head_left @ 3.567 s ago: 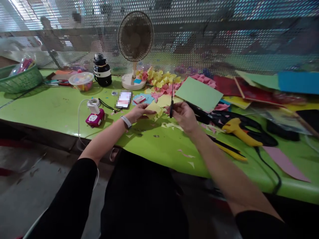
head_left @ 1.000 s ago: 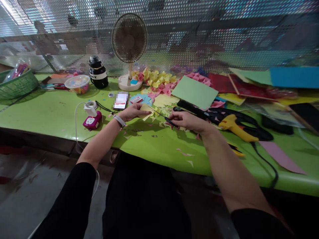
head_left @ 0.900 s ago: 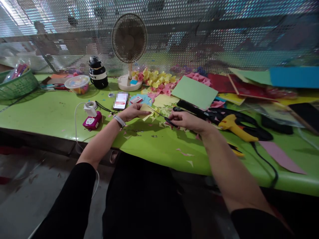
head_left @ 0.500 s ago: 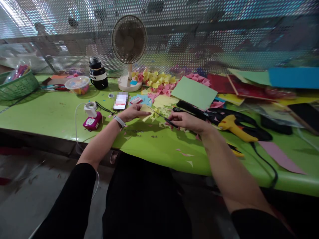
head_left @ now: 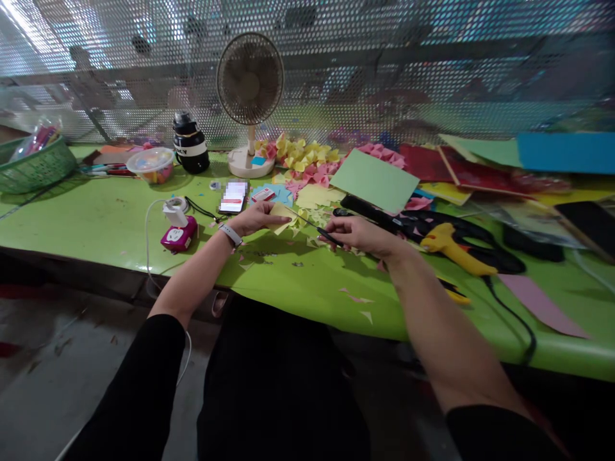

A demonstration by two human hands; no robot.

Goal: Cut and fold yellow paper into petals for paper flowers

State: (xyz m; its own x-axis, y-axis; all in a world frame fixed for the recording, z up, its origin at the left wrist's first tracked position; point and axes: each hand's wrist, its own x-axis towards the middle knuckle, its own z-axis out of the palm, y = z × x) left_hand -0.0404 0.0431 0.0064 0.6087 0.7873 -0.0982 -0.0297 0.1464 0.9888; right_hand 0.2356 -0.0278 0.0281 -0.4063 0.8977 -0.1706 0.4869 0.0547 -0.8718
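My left hand (head_left: 257,219) pinches a small piece of yellow paper (head_left: 280,218) above the green table (head_left: 288,278). The fingers of my right hand (head_left: 353,232) are closed round the dark handles of a pair of scissors (head_left: 328,235). Its thin blades point left and reach the paper's edge; whether they stand apart is too fine to tell. Under and behind the blades lie many pale yellow paper scraps (head_left: 312,225). A phone (head_left: 234,196) with a lit screen lies just beyond my left hand, beside blue paper pieces (head_left: 283,194).
A yellow glue gun (head_left: 444,243) with a black cord lies right of my right hand. Behind stand a fan (head_left: 250,80), a black bottle (head_left: 191,147) and folded yellow paper flowers (head_left: 302,152). A purple power adapter (head_left: 179,235) sits at left, a green basket (head_left: 36,168) farther left.
Both hands, the yellow paper and the scissors stay almost exactly where they were. Only the whole view has shifted very slightly.
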